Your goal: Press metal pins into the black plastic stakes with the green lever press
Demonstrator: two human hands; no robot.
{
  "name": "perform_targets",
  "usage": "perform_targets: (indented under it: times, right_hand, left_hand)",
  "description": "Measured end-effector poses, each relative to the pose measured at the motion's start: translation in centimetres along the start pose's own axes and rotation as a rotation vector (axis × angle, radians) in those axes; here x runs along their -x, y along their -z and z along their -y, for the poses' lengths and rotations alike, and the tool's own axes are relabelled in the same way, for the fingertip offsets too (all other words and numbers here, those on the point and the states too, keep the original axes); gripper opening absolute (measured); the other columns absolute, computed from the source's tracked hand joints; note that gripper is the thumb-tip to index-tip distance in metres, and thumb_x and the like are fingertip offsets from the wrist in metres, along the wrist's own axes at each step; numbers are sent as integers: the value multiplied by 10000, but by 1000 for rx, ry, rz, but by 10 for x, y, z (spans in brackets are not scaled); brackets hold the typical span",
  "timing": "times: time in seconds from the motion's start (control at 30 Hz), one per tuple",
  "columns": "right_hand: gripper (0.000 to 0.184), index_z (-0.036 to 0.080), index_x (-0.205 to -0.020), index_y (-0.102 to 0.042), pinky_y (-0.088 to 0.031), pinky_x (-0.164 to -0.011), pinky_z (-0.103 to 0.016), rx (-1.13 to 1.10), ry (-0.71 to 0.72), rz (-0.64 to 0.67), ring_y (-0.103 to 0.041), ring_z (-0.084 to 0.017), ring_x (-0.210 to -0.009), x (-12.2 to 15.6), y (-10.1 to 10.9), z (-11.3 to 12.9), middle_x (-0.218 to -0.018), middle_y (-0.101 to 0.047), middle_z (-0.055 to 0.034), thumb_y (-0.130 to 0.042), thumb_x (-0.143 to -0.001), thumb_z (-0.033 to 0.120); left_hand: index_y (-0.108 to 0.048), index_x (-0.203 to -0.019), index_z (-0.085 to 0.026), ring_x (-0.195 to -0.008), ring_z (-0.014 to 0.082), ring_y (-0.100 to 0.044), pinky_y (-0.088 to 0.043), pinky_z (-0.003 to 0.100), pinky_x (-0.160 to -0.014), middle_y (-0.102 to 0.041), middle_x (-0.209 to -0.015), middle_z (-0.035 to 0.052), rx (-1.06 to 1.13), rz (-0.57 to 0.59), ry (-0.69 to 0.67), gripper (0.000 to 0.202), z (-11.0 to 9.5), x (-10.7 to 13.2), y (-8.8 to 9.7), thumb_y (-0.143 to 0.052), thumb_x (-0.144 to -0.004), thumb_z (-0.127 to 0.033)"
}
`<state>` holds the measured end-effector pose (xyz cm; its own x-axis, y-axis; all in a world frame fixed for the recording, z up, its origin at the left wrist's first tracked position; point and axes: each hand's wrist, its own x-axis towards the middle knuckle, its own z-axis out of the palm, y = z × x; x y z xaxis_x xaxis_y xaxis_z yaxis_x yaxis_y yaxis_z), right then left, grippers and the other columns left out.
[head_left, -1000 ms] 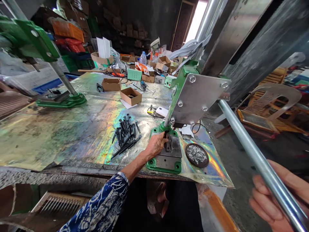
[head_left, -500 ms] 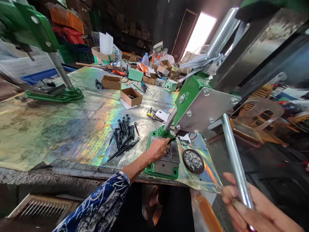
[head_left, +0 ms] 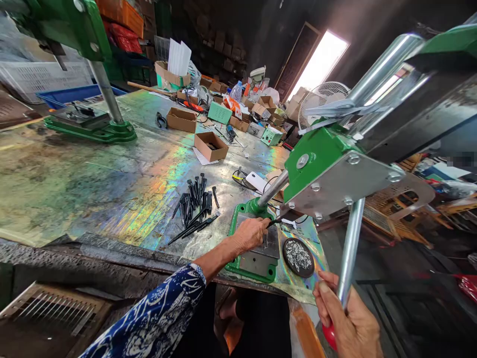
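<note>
The left hand [head_left: 249, 235] had its fingers pressed together, pinching a slim black piece [head_left: 274, 223]. The piece's tip pointed toward the press head, though the fingers hid much of it, so how it sat was hard to judge. The hand lay over the steel die block [head_left: 259, 263] on the green cast base [head_left: 250, 274] of a bench press. The right hand [head_left: 348, 330] wrapped the steel lever [head_left: 349, 243] just above its red knob [head_left: 329, 335]. A pile of black spikes [head_left: 196, 209] lay beside the base, and a round dark dish of silver clips [head_left: 298, 257] sat opposite. A pull on the lever could crush left fingers left beneath the press head, and a loose pinch could let the piece tilt or drop.
</note>
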<state>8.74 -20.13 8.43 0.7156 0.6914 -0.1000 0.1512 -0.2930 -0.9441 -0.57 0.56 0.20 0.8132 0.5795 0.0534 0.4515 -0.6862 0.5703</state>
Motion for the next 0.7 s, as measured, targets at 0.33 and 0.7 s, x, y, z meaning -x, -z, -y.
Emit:
perform_targets:
  times: [0.33,0.7]
  right_hand:
    - [534,153,-1018,-549,-434,-422,-242,10,-94,-25,-482,-133,-454,-14,3,-21,-572,-565,8,-743,-673,512]
    - [498,180,-1002,-542,-449,-442,-259,-46,38,-68,-519,-151,-501,-18,-9,-27,-682,-602,-12,-749,-670,489]
  left_hand:
    - [-530,-1069,-212,-816,234,-641,-474,298,-651,-636,-988,64,-3,-9,36,233,-2,2,-4,-439,-855,-212]
    - [-513,-1098,-219,-857,233,-640,-479,307,-684,-624,-1033,70,-40,2,64,244,-6,3,-2,-411,-881,-263]
